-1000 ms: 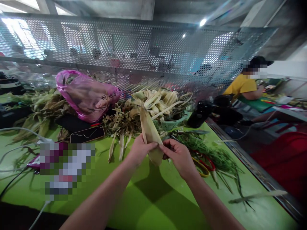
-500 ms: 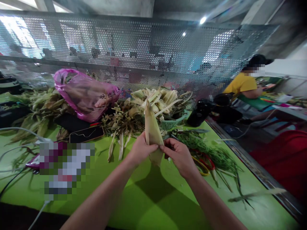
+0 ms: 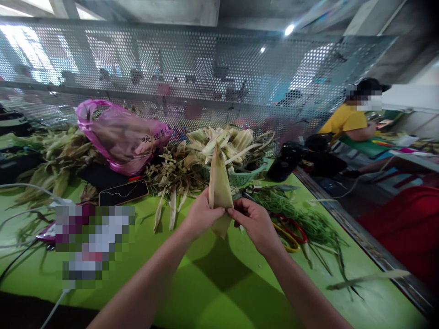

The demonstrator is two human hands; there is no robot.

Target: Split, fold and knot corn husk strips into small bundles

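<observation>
A pale yellow-green corn husk (image 3: 220, 183) stands upright between my hands, its pointed tip upward, above the green table (image 3: 178, 278). My left hand (image 3: 202, 214) is closed on its left side, with the thumb across the front. From the right, my right hand (image 3: 255, 221) pinches the husk's lower edge, thumb and fingertips close to the left thumb. Some of the right fingers are hidden behind. Just beyond the husk sits a green basket (image 3: 252, 176) heaped with strips of dry husk (image 3: 236, 144).
Scissors (image 3: 291, 233) with red and yellow handles lie by green strands (image 3: 308, 214) at right. A phone (image 3: 124, 192), a pink plastic bag (image 3: 120, 137) and piled husks (image 3: 65, 157) occupy the left. A black bottle (image 3: 286, 162) stands behind. A person in yellow (image 3: 348, 121) sits far right.
The husk has tilted slightly, its tip shifting a little to the right and its lower end a little to the left. Both hands keep their hold in nearly the same place.
</observation>
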